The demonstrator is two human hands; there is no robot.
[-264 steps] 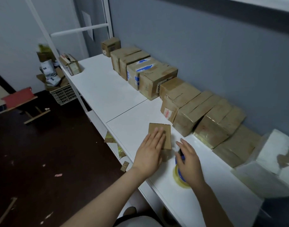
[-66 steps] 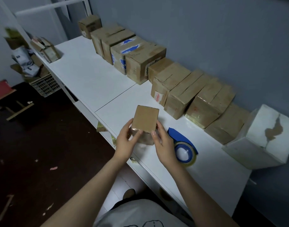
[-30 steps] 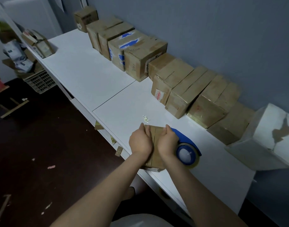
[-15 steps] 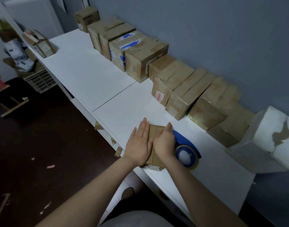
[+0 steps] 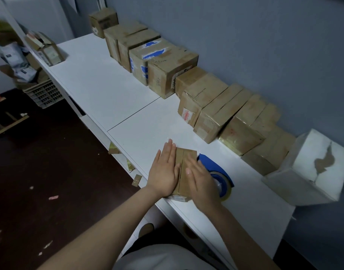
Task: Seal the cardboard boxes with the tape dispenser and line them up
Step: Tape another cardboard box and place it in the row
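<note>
A small cardboard box [image 5: 186, 155] lies near the front edge of the white table [image 5: 101, 82]. My left hand [image 5: 165, 172] presses flat on its left half with straight fingers. My right hand [image 5: 201, 181] lies flat on its right half, blurred by motion. A seam runs down the box top between both hands. The blue tape dispenser [image 5: 218, 172] sits on the table just right of the box, partly hidden behind my right hand. A long row of cardboard boxes [image 5: 216, 106] stands along the blue wall.
A white box with a torn patch [image 5: 311, 168] ends the row at the right. An open box [image 5: 48, 50] sits at the table's far left edge. A crate of clutter [image 5: 43, 93] stands on the dark floor. Tape scraps [image 5: 137, 180] hang off the table's front edge.
The box was lifted and turned in both hands, then laid down near the table edge. My curled hands flattened on its top, and my right hand has slid back toward me.
</note>
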